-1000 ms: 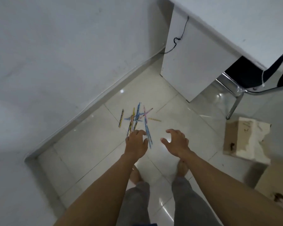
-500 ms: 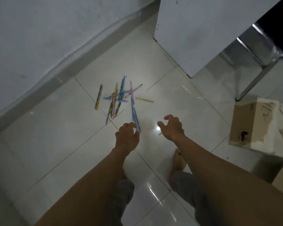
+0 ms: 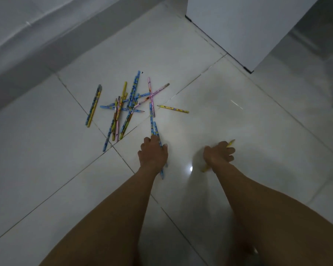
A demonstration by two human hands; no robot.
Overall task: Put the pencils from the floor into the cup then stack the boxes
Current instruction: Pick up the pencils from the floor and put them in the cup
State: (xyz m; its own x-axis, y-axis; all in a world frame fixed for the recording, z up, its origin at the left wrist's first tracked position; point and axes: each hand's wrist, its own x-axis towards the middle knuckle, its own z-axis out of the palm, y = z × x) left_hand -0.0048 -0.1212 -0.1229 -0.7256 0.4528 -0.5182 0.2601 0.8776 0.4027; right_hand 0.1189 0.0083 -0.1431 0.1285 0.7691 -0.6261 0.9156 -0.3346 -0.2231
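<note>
Ahead-left on the floor (image 3: 238,112), the pencil pile (image 3: 131,106) lies lengthwise away, nearest the left hand (image 3: 152,153) gripping 2 blue pencils (image 3: 155,129); the right hand (image 3: 218,154) grips 1 yellow pencil (image 3: 231,142).

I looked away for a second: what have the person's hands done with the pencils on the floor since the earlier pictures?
Both hands came down to the white tiled floor. The left hand now curls over a pair of blue patterned pencils; the right hand has gripped a yellow pencil. The scattered heap of coloured pencils lies as before.
</note>
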